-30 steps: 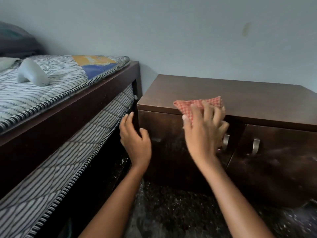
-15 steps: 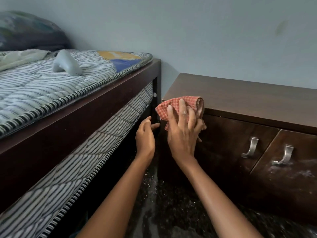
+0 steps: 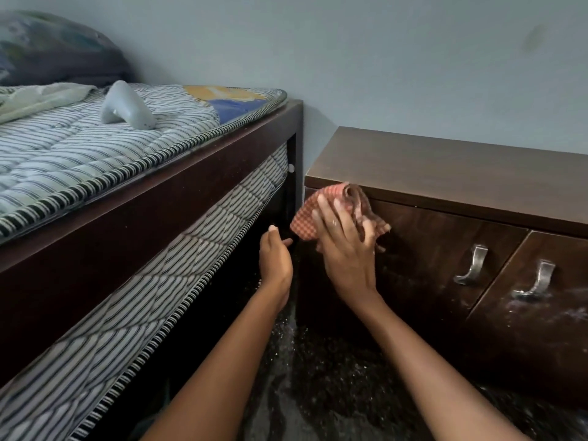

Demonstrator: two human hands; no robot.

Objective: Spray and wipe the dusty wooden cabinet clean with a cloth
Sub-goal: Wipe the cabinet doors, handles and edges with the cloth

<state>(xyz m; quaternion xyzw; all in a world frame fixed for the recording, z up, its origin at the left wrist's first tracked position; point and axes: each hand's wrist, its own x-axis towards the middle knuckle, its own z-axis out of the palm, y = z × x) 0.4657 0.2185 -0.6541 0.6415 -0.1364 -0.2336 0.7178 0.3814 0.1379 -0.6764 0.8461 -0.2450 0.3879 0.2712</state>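
Cabinet, dark brown wood, low, two doors [image 3: 445, 173]: stands on the floor against the pale blue wall, just beside the dark wooden bed frame [image 3: 159, 198]. Right hand [image 3: 345, 246] presses a bunched red-and-white checked cloth [image 3: 307, 214] flat against the upper left corner of the left door, right under the top's front edge; fingers spread over the fabric, grip holding the cloth. Left hand [image 3: 275, 256] sits in the gap between bed and cabinet, fingers loosely curled, holding nothing; contact with the cabinet side can't be confirmed. Right door [image 3: 541, 329] shows whitish dust smears. Two curved silver metal handles [image 3: 471, 265] sit near the door seam. Grey-white spray bottle [image 3: 127, 108] lies on its side on the striped mattress [image 3: 63, 148], well apart from both hands. Dark speckled floor [image 3: 318, 393] below.
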